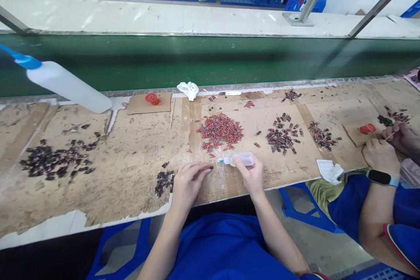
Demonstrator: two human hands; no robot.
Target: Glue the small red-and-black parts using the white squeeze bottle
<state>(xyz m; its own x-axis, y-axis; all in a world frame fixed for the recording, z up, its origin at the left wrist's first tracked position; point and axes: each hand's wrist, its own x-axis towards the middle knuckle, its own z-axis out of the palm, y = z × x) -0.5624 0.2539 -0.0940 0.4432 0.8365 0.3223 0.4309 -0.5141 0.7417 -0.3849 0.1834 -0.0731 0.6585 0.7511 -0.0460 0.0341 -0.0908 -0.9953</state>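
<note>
Between the thumb and fingertips of my left hand (187, 182) is a small black part (211, 167). My right hand (252, 175) is closed round a small clear squeeze bottle (242, 159), tipped on its side. Its blue nozzle (222, 161) points left, toward the black part, with a short gap between them. Just beyond both hands lies a heap of small red and grey parts (220, 131). A little pile of black parts (164, 182) sits beside my left wrist, partly hidden by the hand.
A large white bottle with a blue nozzle (68, 85) is at the left. Red cups (152, 99) rest on cardboard pieces. More parts (282, 135) lie to the right, black ones (59, 159) to the left. A co-worker's hands (382, 153) work at far right.
</note>
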